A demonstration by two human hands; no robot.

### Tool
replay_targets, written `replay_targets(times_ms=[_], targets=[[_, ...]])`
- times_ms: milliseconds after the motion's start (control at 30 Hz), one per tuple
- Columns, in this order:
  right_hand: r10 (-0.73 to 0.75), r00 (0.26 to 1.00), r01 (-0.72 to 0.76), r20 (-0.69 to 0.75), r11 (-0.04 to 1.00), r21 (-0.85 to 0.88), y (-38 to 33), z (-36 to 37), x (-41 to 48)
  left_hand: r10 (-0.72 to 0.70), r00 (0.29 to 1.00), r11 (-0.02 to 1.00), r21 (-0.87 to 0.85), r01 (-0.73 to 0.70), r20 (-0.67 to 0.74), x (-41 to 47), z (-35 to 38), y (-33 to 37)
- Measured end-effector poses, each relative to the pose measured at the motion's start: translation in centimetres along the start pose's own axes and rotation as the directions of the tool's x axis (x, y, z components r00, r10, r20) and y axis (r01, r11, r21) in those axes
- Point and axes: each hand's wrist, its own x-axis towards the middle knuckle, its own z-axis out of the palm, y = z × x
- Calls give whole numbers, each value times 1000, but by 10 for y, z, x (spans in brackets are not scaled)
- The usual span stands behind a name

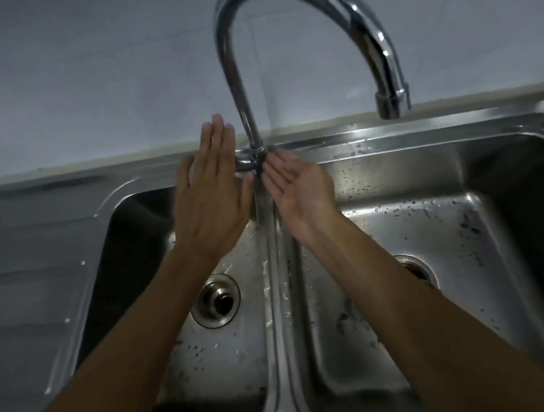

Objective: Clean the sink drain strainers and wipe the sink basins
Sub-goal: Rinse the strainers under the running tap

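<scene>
Left hand point(206, 193): open, flat, empty, beside gooseneck faucet point(239, 84) base.
Right hand point(296, 189): open, fingertips at faucet lever; grip unclear, blurred.
Left drain strainer point(216, 301): below left wrist, seated.
Right drain strainer point(418, 268): partly hidden behind right forearm.
Basins point(418, 223): wet, speckled.
Step, judged: working tap.
Next: lift out strainer.

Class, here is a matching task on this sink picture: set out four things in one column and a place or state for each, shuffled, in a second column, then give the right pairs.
Things:
1. left hand
2. right hand
3. spout
4. left strainer

Places or states:
A. seated in the left basin's drain
B. fingers at the tap handle
C. over the right basin, no water running
D. open and flat, left of the tap's base

Pairs: 1-D, 2-B, 3-C, 4-A
</scene>
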Motion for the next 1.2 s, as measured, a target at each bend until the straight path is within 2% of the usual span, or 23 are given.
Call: replay_targets(times_ms=[100,233,300,333,367,400,433,467,500,533,600,667,733,833,1000,1200], targets=[[-53,998,55,-28,997,62,13,4,7,4,1000,1000,-11,-4,-10,16,9,-14],[-106,994,104,11,990,99,22,5,1,-26,1000,992,-127,27,7,37,11,-25],[-163,985,168,61,980,-109,24,-13,-15,-17,999,981,-192,10,-36,31,11,-23],[-204,976,218,76,925,-310,25,-31,-26,-15,998,973,-232,0,-64,21,12,-18],[-258,962,265,93,788,-555,22,-55,-39,-12,997,960,-281,-11,-79,8,13,-10],[-315,941,287,124,546,-787,17,-82,-53,2,997,942,-334,-28,-77,-5,16,1],[-359,919,257,162,237,-937,9,-111,-65,35,997,926,-374,-56,-63,-17,21,12],[-367,914,164,175,-59,-985,-2,-140,-77,80,996,916,-391,-91,-45,-27,27,24],[-344,928,45,144,-279,-959,-13,-167,-86,127,991,915,-382,-129,-31,-33,33,36],[-297,953,-68,69,-429,-901,-24,-191,-93,169,985,919,-358,-166,-23,-37,40,46],[-158,982,-182,-107,-609,-772,-36,-230,-99,224,975,925,-315,-214,-3,-42,51,63],[-67,977,-195,-201,-654,-731,-34,-253,-96,260,965,927,-287,-241,32,-48,60,73],[-52,979,-182,-196,-646,-741,-29,-267,-86,280,957,937,-240,-255,76,-53,69,75],[-79,984,-170,-157,-645,-745,-27,-280,-65,280,950,952,-167,-256,136,-57,78,73],[-188,980,-157,-62,-546,-823,-29,-289,-33,262,961,958,-143,-248,91,-58,85,73],[-217,976,-117,-6,-501,-858,-14,-290,-18,258,963,956,-164,-243,78,-59,85,75]])
